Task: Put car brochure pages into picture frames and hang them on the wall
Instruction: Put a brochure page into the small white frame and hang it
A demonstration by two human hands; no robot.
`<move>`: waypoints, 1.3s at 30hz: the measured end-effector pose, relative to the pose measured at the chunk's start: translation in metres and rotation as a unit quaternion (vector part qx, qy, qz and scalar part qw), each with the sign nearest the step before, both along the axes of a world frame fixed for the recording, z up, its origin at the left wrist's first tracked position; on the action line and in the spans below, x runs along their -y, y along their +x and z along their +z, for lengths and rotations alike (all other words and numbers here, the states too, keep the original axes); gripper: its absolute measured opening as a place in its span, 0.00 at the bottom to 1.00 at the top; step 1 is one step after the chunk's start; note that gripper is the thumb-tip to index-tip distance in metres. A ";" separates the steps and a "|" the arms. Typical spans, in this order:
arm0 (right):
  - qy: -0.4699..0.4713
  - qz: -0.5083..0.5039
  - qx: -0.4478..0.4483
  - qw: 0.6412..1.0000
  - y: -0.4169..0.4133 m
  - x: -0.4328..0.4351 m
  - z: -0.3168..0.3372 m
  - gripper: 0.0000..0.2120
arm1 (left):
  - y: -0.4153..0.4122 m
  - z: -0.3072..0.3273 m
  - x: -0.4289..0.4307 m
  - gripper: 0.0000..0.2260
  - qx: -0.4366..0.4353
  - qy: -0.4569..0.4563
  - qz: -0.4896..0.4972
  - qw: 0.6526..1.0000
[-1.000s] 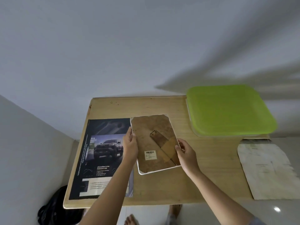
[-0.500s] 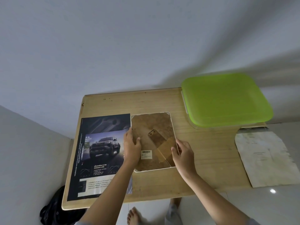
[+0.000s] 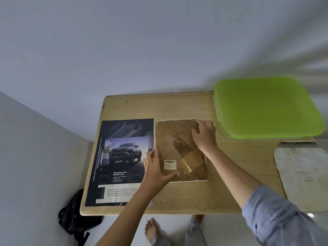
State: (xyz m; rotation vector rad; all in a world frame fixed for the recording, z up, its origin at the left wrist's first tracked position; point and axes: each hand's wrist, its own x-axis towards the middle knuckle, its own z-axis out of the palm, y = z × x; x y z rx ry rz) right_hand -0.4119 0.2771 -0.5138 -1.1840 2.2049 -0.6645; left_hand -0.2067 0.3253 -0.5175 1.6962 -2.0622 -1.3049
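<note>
Wall (image 3: 159, 41): fills the upper frame, bare; the judged hanging surface, with nothing hung yet.
Table (image 3: 159, 107): centre frame, pushed against the wall; serves as the flat bench for the framing work.
Box (image 3: 266, 107): green-lidded, upper right, overhanging the table's right end and well apart from the work.
Brochure page (image 3: 122, 157): centre left, printed side up, car photograph showing; it lies just beside the frame, probably staged for insertion.
Picture frame (image 3: 170, 139): centre, face down on the table so that its brown backing can be reached; the page is not yet inside.
Left hand (image 3: 156, 171): on the frame's lower left corner, thumb spread flat across the backing and fingers curved at the left rim, apparently steadying it.
Right hand (image 3: 205, 135): on the upper right corner, fingers curled about the rim, probably working a catch; none can be seen.
Stand (image 3: 184, 153): hinged prop, lying on the backing between the hands.
Sticker (image 3: 170, 164): barcode label, lower backing.
</note>
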 end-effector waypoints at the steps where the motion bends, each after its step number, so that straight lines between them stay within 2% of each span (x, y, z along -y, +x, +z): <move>1: 0.011 0.005 -0.011 1.000 0.000 0.003 -0.001 0.21 | 0.001 0.000 -0.002 0.56 0.009 0.006 -0.014 1.000; 5: 0.019 0.008 -0.019 1.000 0.005 0.004 -0.003 0.22 | 0.003 -0.004 -0.003 0.62 0.032 0.010 -0.033 0.999; 13: 0.017 -0.017 -0.019 1.000 0.004 0.014 0.008 0.22 | 0.005 -0.002 -0.006 0.63 0.023 -0.007 -0.016 1.000; 15: 0.009 -0.027 0.007 1.000 0.004 0.017 0.011 0.22 | 0.005 -0.002 -0.007 0.63 0.020 -0.011 -0.010 1.000; 21: -0.017 -0.022 0.157 0.987 0.006 0.002 0.014 0.22 | 0.008 -0.003 -0.010 0.62 0.006 -0.018 0.007 1.000; 26: -0.019 -0.017 0.268 0.963 0.003 -0.025 0.013 0.28 | 0.009 0.000 -0.012 0.61 0.003 -0.022 0.010 1.000; 32: -0.018 -0.008 0.334 0.942 0.008 -0.060 0.018 0.28 | 0.010 0.000 -0.011 0.61 0.011 -0.025 0.008 1.000; 39: -0.005 0.007 0.327 0.945 0.014 -0.080 0.016 0.26 | 0.012 -0.002 -0.011 0.61 0.010 -0.028 0.001 1.000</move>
